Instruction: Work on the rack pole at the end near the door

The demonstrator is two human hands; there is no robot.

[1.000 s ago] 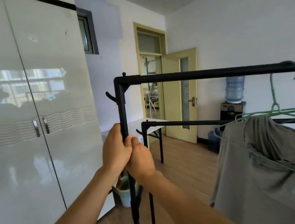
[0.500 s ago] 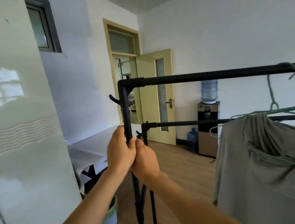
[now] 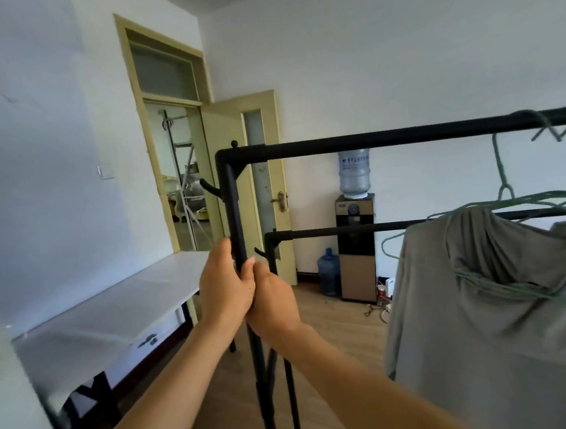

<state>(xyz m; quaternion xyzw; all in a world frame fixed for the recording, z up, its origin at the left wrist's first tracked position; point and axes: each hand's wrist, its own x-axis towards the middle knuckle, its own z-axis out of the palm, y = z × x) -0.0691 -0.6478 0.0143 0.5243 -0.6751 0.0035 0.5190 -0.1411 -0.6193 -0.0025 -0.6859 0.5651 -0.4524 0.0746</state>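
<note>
Black metal upright of the clothes rack [image 3: 233, 198], clasped in both our hands.

Going left to right: a smooth white table [image 3: 112, 305] sits low by the wall, then our left hand [image 3: 225, 286] wraps its fingers round the rack's slim round post, and our right hand [image 3: 272, 301] clenches the same post just below, the two hands touching. The post's long axis runs straight up and down through both fists, equally near each, meeting the matte top bar [image 3: 387, 137] at a rounded corner above. Farther right, a soft grey garment [image 3: 493, 316] drapes in loose folds from thin green wire hangers [image 3: 511, 201], well apart from our hands.
</note>
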